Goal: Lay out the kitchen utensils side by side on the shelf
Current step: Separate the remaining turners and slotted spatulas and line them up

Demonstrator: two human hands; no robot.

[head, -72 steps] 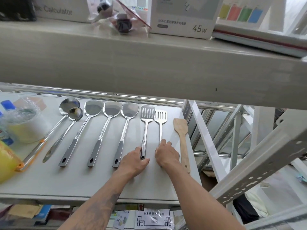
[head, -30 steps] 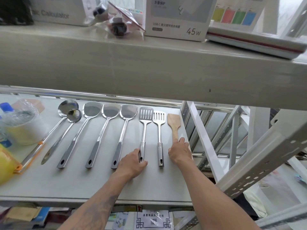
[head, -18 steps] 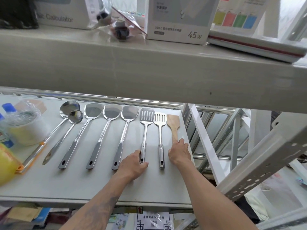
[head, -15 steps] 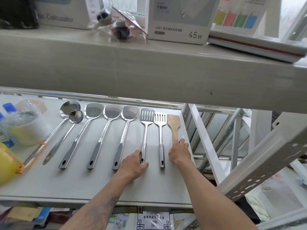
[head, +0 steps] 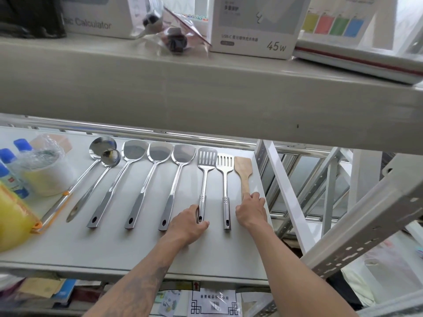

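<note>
Row of utensils runs lower left to centre right on the shelf (head: 68, 252): my left hand (head: 188, 223) pinches the slotted turner (head: 204, 179) by its handle end, my right hand (head: 251, 210) covers the wooden spatula (head: 243, 171) handle, long axis pointing away, fingers curled—true grip uncertain.

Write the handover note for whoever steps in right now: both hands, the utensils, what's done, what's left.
Left hand: fingers at the handle end of the left slotted turner.
Right hand: on the handle of the wooden spatula, at the shelf's right edge.
Done: two ladles, three solid turners, the second slotted turner lie in a row, heads to the back.
Left: probably just straighten the two touched pieces; the ladle bowls overlap.
</note>
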